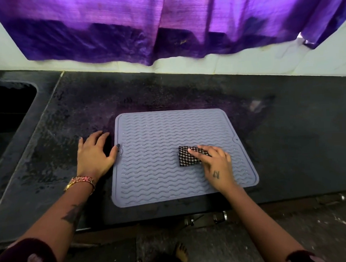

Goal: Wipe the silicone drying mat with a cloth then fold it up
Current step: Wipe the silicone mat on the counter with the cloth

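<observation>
A grey silicone drying mat (160, 135) with wavy ridges lies flat and unfolded on the dark stone counter (289, 144). A small folded black-and-white checked cloth (186, 160) rests on the mat's right half. My right hand (218, 166) presses down on the cloth with the fingers laid over its right part. My left hand (95, 155) lies flat on the counter just left of the mat, fingers spread, with the thumb tip on the mat's left edge.
A dark sink basin (5, 115) is sunk into the counter at the far left. A purple curtain (162, 25) hangs over the white wall behind. The counter's front edge runs close below the mat, with the floor and bare feet (180, 252) beneath.
</observation>
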Demonstrator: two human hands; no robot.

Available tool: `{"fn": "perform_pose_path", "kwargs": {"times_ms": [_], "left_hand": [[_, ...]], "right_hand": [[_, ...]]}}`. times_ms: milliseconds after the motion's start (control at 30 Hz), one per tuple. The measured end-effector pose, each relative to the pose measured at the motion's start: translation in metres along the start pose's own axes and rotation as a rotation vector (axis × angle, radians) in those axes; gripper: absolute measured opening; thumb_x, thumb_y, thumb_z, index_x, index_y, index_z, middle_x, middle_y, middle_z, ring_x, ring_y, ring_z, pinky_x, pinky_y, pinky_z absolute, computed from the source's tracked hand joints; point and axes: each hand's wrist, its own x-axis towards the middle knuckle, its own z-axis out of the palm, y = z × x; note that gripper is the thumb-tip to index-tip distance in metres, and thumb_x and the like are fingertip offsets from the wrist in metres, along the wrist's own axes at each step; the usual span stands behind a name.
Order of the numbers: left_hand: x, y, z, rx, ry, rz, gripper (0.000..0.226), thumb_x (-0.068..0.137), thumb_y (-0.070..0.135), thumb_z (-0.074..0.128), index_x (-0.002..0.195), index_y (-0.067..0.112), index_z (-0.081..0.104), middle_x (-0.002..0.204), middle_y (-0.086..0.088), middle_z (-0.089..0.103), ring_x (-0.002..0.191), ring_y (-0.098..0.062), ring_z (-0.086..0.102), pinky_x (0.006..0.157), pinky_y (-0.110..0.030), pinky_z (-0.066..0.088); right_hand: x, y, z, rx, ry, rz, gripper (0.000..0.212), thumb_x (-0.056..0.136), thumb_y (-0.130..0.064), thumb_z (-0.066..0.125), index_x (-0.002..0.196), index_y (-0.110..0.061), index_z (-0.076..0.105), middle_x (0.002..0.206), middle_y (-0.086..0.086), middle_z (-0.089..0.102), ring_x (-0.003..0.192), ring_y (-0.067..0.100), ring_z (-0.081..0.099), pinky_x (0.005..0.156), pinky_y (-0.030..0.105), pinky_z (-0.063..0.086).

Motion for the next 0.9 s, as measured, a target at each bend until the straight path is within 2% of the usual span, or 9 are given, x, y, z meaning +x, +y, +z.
{"fn": "perform_pose_path", "kwargs": {"times_ms": [100, 233, 300, 367, 433, 500, 600, 733, 900], "left_hand": [[-0.001, 0.0, -0.001, -0.004, 0.006, -0.016, 0.071, 0.079, 0.053, 0.043, 0.136, 0.011, 0.047, 0.14, -0.014, 0.045, 0.13, -0.032, 0.04, 0.115, -0.052, 0.014], [-0.001, 0.001, -0.001, 0.009, -0.015, -0.009, 0.077, 0.077, 0.058, 0.034, 0.135, 0.009, 0.048, 0.141, -0.016, 0.045, 0.132, -0.034, 0.038, 0.114, -0.053, 0.014], [-0.001, 0.002, -0.002, 0.021, -0.024, -0.006, 0.08, 0.076, 0.06, 0.03, 0.134, 0.008, 0.049, 0.142, -0.016, 0.044, 0.133, -0.036, 0.036, 0.114, -0.053, 0.014], [-0.002, 0.003, -0.002, 0.034, -0.03, -0.006, 0.083, 0.075, 0.063, 0.027, 0.135, 0.009, 0.049, 0.144, -0.015, 0.043, 0.135, -0.036, 0.034, 0.115, -0.053, 0.013], [-0.004, 0.003, -0.003, 0.036, -0.031, -0.01, 0.087, 0.074, 0.066, 0.023, 0.136, 0.01, 0.049, 0.145, -0.015, 0.042, 0.136, -0.035, 0.032, 0.115, -0.052, 0.012], [-0.004, 0.003, -0.003, 0.037, -0.036, -0.015, 0.091, 0.073, 0.069, 0.02, 0.136, 0.011, 0.048, 0.145, -0.014, 0.041, 0.137, -0.034, 0.031, 0.115, -0.051, 0.011], [-0.002, 0.003, -0.004, 0.035, -0.044, -0.013, 0.093, 0.072, 0.071, 0.018, 0.136, 0.011, 0.048, 0.145, -0.014, 0.041, 0.137, -0.034, 0.031, 0.115, -0.05, 0.01], [-0.006, 0.005, -0.004, 0.024, -0.038, -0.004, 0.091, 0.073, 0.071, 0.02, 0.134, 0.01, 0.05, 0.144, -0.015, 0.043, 0.136, -0.034, 0.033, 0.115, -0.05, 0.012], [-0.008, 0.007, -0.005, 0.047, -0.035, 0.042, 0.088, 0.077, 0.07, 0.022, 0.13, 0.007, 0.054, 0.139, -0.017, 0.048, 0.133, -0.036, 0.038, 0.115, -0.051, 0.016]], "right_hand": [[-0.008, 0.001, -0.007, 0.05, 0.019, -0.023, 0.051, 0.086, -0.008, 0.061, 0.122, -0.044, 0.057, 0.128, -0.009, 0.059, 0.112, 0.023, 0.051, 0.091, 0.042, 0.035], [-0.048, 0.0, 0.0, -0.01, 0.075, -0.109, 0.051, 0.087, -0.01, 0.054, 0.128, -0.041, 0.053, 0.135, -0.003, 0.054, 0.122, 0.027, 0.047, 0.099, 0.05, 0.032], [-0.043, -0.001, -0.003, -0.001, 0.052, -0.102, 0.049, 0.089, -0.01, 0.053, 0.127, -0.04, 0.053, 0.135, -0.004, 0.054, 0.123, 0.026, 0.046, 0.101, 0.049, 0.03], [-0.035, -0.002, -0.009, 0.013, 0.014, -0.085, 0.05, 0.088, -0.009, 0.056, 0.125, -0.042, 0.055, 0.132, -0.007, 0.056, 0.119, 0.025, 0.049, 0.097, 0.044, 0.032], [-0.04, 0.0, -0.012, 0.027, 0.051, -0.101, 0.051, 0.085, -0.008, 0.058, 0.123, -0.042, 0.056, 0.129, -0.008, 0.058, 0.113, 0.024, 0.053, 0.089, 0.042, 0.037], [-0.059, 0.004, -0.011, -0.007, 0.108, -0.142, 0.049, 0.085, -0.011, 0.052, 0.123, -0.042, 0.056, 0.128, -0.007, 0.059, 0.111, 0.024, 0.055, 0.087, 0.042, 0.039], [-0.081, 0.003, -0.005, -0.052, 0.129, -0.181, 0.047, 0.088, -0.016, 0.04, 0.124, -0.041, 0.056, 0.133, -0.005, 0.056, 0.119, 0.021, 0.047, 0.096, 0.044, 0.033], [-0.071, 0.006, -0.011, -0.034, 0.14, -0.185, 0.046, 0.083, -0.008, 0.052, 0.117, -0.037, 0.063, 0.126, -0.005, 0.061, 0.111, 0.026, 0.057, 0.089, 0.047, 0.042], [-0.103, 0.023, -0.008, -0.102, 0.194, -0.207, 0.052, 0.081, -0.01, 0.042, 0.122, -0.038, 0.059, 0.13, -0.004, 0.058, 0.119, 0.02, 0.048, 0.095, 0.044, 0.038]]}}
